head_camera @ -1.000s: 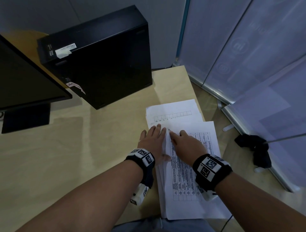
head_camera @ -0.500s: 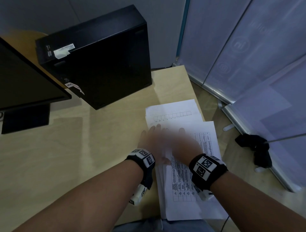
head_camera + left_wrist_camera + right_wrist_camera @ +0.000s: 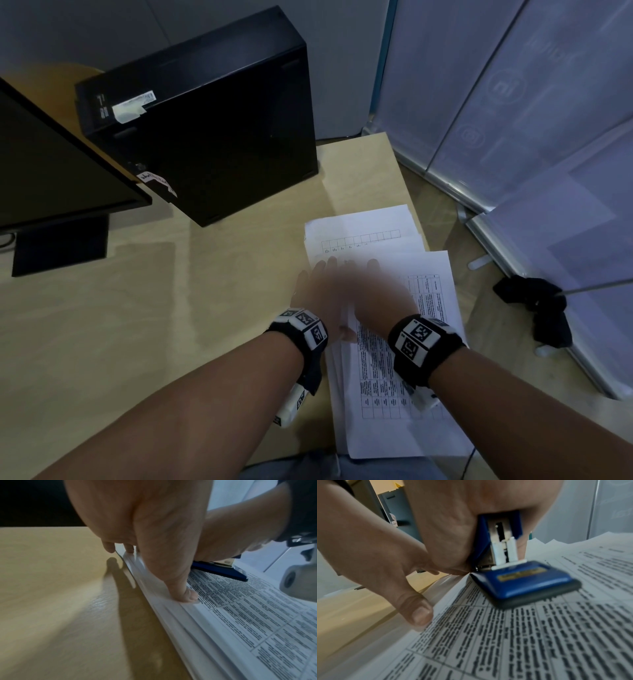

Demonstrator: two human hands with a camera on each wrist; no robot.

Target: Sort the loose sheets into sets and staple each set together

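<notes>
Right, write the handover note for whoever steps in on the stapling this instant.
Right hand: grips the blue stapler, its base resting on the top printed sheet.
Left hand: fingers straight, thumb and fingertips pressing the left edge of the paper stack on the desk.
Other sheets lie fanned out beyond the hands, partly under the stack.
Done: one stack squared up and held. Whether a staple has gone in cannot be seen; the head view is blurred at the hands.
Left: check that staple, then sort and staple the remaining sheets.
</notes>
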